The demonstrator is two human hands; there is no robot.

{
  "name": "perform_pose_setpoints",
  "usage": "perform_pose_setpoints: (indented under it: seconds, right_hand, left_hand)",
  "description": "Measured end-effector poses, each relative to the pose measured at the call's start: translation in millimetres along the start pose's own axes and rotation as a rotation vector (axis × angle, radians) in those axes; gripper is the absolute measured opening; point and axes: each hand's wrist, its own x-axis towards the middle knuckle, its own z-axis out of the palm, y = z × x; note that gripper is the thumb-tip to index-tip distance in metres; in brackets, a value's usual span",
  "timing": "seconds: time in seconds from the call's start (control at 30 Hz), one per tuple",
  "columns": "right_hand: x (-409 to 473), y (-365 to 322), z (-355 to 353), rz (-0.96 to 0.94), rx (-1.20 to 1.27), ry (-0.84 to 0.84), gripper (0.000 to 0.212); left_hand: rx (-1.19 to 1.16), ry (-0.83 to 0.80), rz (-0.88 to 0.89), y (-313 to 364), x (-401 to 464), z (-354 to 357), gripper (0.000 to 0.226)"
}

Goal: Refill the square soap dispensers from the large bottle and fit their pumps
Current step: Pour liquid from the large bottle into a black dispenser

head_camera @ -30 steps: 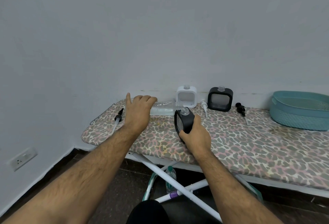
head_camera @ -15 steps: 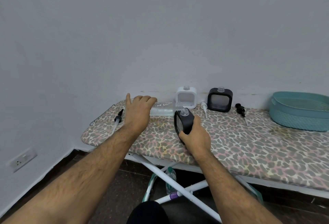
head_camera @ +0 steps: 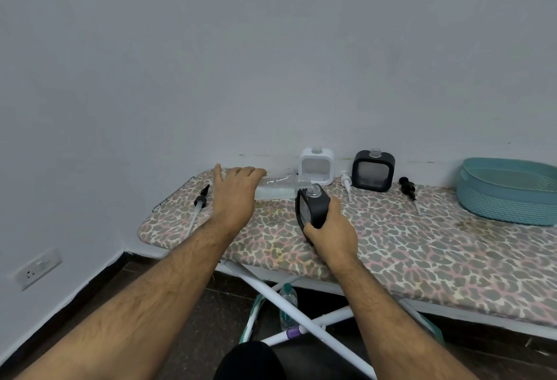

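Head view: leopard-print ironing board (head_camera: pixel 391 247) against grey wall serving as surface. Left hand (head_camera: pixel 233 195) gripping clear large bottle (head_camera: pixel 277 188), tipped flat, mouth meeting neck of black square dispenser (head_camera: pixel 312 207); right hand (head_camera: pixel 330 229) clasping dispenser low. Bottle likely thin, squashy, slippery; holding mid-body, lightly, seems best.

The large bottle (head_camera: pixel 275 187) is clear glossy plastic; the held dispenser (head_camera: pixel 312 209) looks matt black; the ironing board (head_camera: pixel 422 241) wears printed cloth.

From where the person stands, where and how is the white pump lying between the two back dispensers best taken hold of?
Probably by the thick head of the white pump, pinched from above. It lies flat on the ironing board, head toward the wall and thin tube pointing toward the person, with open space between the white dispenser and the black dispenser.
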Motion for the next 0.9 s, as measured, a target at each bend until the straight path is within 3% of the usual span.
perform_pose_setpoints:
  seconds: [0.43,0.57,0.7,0.9]
  right_hand:
    - [1,1,2,-0.005,-0.009,0.010,0.063]
    - [1,2,2,-0.009,-0.007,0.006,0.062]
    - [2,3,3,-0.001,-0.003,0.002,0.063]
    - [3,3,5,0.007,-0.012,0.007,0.056]
  left_hand:
    - [-0.153,0.014,-0.107,5,-17,18,0.056]
    - [-0.495,0.089,-0.228,6,-24,24,0.060]
    - [-0.848,-0.009,-0.415,-2,-24,29,0.068]
    - [-1.146,-0.002,-0.583,-26,-25,44,0.067]
